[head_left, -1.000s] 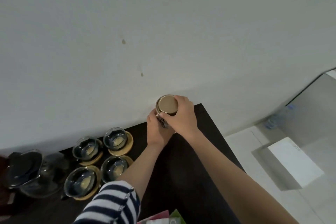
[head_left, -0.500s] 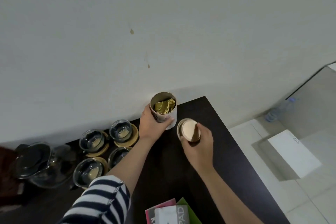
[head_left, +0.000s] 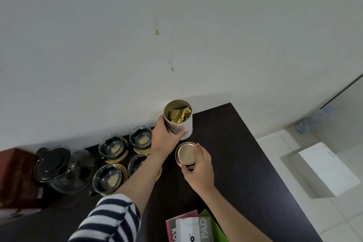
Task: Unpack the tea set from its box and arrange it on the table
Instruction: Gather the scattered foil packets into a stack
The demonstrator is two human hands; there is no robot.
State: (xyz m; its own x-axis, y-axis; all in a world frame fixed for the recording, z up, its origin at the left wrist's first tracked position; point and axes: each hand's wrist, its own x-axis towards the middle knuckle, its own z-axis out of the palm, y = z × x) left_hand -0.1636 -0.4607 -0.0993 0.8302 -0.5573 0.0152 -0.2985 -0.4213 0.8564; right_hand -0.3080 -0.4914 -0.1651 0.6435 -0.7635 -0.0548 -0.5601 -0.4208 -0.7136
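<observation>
The open tea canister (head_left: 179, 122) stands at the back of the dark table (head_left: 235, 163) by the wall, a gold foil packet (head_left: 179, 115) showing inside, and the left hand (head_left: 165, 137) grasps its side. Just in front, the right hand (head_left: 198, 167) holds the round lid (head_left: 185, 153) by its rim, low over the tabletop. To do this well, I judge the lid should go down flat beside the canister, apart from the glass cups (head_left: 110, 178) on saucers and the glass teapot (head_left: 59, 169) at left, while the left hand steadies the canister.
</observation>
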